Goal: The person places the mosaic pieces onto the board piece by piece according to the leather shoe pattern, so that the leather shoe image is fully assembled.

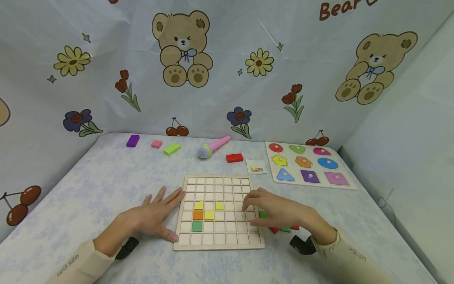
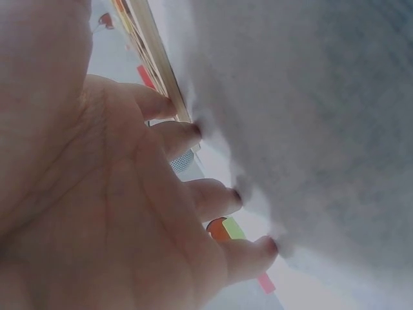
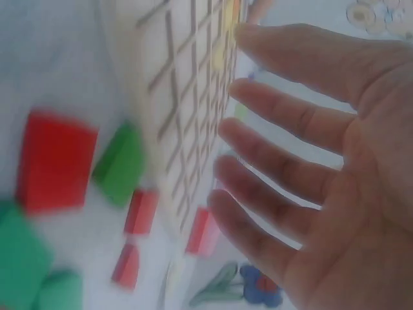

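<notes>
Wooden and gridded, the board (image 1: 231,238) bears yellow, orange and green pieces (image 1: 209,215)

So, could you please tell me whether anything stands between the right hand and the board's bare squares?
Nothing visible does: the right hand is over the right side of the board, and the loose tiles lie beside it, not between.

From where I'm standing, one word is reading clearly: "Bear" (image 1: 338,10), in reddish-brown letters on the printed cloth (image 1: 220,96) that is hanging behind the tabletop's (image 1: 213,270) far edge, high toward the right; a cut-off mark is following it. Near the tabletop's near edge, the left sleeve (image 1: 86,265) and right sleeve (image 1: 349,260) are each carrying dark lettering, too small for me to be spelling out surely.
</notes>
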A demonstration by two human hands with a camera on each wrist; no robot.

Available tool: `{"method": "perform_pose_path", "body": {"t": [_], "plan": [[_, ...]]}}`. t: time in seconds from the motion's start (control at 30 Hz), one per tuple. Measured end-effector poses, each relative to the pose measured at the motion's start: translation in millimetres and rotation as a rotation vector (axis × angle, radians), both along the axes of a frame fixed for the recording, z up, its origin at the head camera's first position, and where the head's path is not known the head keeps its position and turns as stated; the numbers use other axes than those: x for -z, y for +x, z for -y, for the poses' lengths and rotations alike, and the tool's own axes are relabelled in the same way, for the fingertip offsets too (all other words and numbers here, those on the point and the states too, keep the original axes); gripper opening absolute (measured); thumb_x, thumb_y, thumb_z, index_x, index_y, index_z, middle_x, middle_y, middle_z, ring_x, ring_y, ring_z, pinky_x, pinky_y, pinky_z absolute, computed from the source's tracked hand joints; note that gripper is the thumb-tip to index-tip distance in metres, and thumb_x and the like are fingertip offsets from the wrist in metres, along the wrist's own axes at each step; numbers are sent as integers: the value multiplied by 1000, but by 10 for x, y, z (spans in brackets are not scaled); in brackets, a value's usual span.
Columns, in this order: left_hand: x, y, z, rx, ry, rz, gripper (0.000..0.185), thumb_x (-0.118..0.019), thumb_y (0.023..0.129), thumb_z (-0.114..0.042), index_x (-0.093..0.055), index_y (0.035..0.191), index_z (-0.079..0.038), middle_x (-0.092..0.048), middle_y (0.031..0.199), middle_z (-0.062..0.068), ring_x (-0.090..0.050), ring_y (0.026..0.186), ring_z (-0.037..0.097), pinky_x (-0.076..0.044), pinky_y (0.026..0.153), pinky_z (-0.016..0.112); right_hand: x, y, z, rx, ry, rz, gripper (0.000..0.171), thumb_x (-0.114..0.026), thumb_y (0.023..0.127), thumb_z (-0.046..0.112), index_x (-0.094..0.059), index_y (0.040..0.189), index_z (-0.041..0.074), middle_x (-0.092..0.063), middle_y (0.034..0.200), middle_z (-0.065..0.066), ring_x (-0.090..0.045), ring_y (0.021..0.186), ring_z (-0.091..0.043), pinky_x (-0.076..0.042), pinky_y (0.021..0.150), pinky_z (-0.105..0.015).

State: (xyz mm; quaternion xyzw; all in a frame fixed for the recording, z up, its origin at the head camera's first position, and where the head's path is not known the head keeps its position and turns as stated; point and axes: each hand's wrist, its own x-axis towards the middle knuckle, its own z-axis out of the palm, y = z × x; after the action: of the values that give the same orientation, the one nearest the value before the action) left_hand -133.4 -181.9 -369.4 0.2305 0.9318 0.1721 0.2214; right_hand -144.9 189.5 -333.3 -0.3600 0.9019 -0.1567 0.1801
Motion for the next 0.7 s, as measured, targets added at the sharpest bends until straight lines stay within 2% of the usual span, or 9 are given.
{"method": "perform_pose_path", "body": {"t": [0.17,0.27,0.37,0.5,0.7], "plan": [[-10,20,15,-2,-10,6,127,-77,69,-69,-10,163,-15,-4,170,8,6,152,50,-1,110,78,-15,-12,-272,106,22,52,27,-80,87,32,-71,111,24,-62,114,10,-58,107,-16,-53,92,-39],[-15,22,25,-1,-22,2,127,-76,69,-71,-11,163,-16,-5,170,7,4,152,50,-3,111,78,-9,-4,-385,112,17,96,26,-82,84,30,-71,106,23,-63,109,9,-57,99,-16,-53,86,-36],[-21,13,27,-7,-29,-3,132,-78,63,-74,-11,163,-18,-5,170,6,4,152,48,-3,112,77,2,2,-458,120,23,132,27,-85,81,29,-70,103,24,-62,105,8,-55,97,-16,-52,83,-34],[-23,2,3,-11,-36,0,144,-81,54,-77,-7,163,-18,-1,170,6,7,153,47,-2,112,77,20,-2,-494,128,66,140,28,-87,79,28,-68,99,28,-59,102,8,-52,98,-16,-50,83,-34],[-24,7,-47,-5,-59,4,153,-84,50,-77,-2,163,-15,3,170,8,9,152,48,-1,111,77,67,-21,-486,129,102,130,26,-87,79,23,-65,92,30,-55,99,7,-51,96,-15,-50,81,-32]]}}
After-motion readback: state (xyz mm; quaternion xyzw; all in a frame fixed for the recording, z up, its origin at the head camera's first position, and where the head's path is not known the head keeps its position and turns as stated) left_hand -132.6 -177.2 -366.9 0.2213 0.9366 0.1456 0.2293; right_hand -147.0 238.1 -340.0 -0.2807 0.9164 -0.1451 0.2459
